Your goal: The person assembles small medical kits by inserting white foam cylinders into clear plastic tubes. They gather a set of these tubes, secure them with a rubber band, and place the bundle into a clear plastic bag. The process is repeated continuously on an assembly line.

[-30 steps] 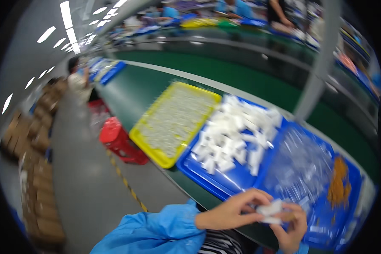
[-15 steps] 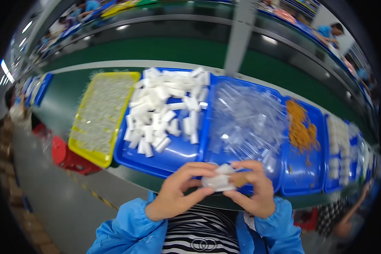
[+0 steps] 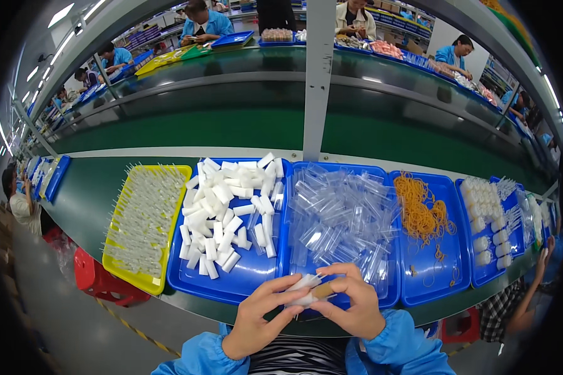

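Note:
Above the near edge of the table, both my hands are closed on a small bundle of white pieces [image 3: 303, 290] with thin clear tips sticking out. My left hand [image 3: 256, 322] pinches its left side between thumb and fingers. On the other side, the thumb and fingers of my right hand [image 3: 355, 306] grip it. Something tan [image 3: 323, 290] shows by the right fingers; I cannot tell whether it is a finger cover or a separate piece. Just beyond my hands lie short white foam-like cylinders [image 3: 222, 206] and clear plastic tubes [image 3: 341, 215].
Blue trays stand side by side; one holds orange rubber bands [image 3: 419, 209], another white capped pieces [image 3: 485, 206]. At left, a yellow tray [image 3: 137, 284] carries thin clear sticks [image 3: 147, 215]. A red stool [image 3: 103, 275] stands below. A grey post [image 3: 319, 81] rises behind. Other people work across the line.
The head view has tilted up and levelled, so the trays appear lower and sharper. Both hands still hold the white bundle, now turned so its thin tips show.

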Tool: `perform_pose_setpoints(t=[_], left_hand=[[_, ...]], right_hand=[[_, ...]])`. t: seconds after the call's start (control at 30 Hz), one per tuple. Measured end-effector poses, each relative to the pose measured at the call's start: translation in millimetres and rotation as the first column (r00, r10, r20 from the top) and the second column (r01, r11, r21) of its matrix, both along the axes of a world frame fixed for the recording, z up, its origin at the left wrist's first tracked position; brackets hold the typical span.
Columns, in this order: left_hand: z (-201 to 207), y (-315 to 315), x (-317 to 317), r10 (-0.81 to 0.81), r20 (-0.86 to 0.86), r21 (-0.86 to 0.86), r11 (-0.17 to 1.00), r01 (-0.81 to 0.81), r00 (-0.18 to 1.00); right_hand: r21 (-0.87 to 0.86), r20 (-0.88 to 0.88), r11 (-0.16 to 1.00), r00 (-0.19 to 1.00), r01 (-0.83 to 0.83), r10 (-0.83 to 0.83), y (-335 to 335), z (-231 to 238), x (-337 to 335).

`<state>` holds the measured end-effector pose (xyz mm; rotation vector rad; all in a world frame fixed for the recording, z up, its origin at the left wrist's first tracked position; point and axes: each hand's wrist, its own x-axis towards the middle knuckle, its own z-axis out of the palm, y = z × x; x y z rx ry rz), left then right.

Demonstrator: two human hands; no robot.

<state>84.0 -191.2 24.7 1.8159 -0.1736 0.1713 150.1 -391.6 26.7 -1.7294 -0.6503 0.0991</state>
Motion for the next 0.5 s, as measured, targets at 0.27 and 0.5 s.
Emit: perform_pose_setpoints(t=[0.27,0.5], left_hand=[[3,-2,-2,0.039,0.037,-0.001,0.999,-0.039,0.999],[-12,8,0,0.112,0.024,-0.068,0.992,-0.111,0.993]], right_hand=[[0.097,-0.236,0.995,0.972,0.022,0.001,3,1,0],[-0.049,0.026,0.996,0.997,-0.07,0.072,-1,5,11]])
